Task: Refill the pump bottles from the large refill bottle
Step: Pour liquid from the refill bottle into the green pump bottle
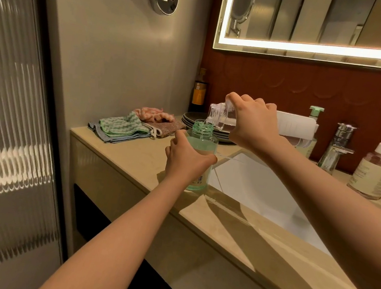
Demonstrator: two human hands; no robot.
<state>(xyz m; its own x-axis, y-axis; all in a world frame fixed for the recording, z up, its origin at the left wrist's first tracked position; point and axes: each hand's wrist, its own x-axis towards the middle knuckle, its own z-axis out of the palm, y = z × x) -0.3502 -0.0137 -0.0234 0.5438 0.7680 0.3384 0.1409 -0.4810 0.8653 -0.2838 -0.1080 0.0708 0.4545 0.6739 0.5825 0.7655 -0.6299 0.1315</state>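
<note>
A clear green-tinted bottle point(203, 143) with its pump removed stands upright on the counter edge beside the sink. My left hand point(183, 160) grips its body. My right hand point(251, 125) holds the large clear refill bottle point(294, 129) tipped almost level, its open mouth just over the green bottle's neck. A thin stream of clear liquid runs from it into the green bottle. Behind my right hand a green pump head point(316, 111) shows. A pump bottle with a pink-white pump point(380, 167) stands at the right of the tap.
A white sink basin point(252, 184) lies right of the green bottle, with a chrome tap point(336, 149) behind it. Folded cloths point(124, 127) and stacked dark plates point(191, 119) sit at the back left of the beige counter point(134, 158). A dark bottle point(199, 92) stands in the corner.
</note>
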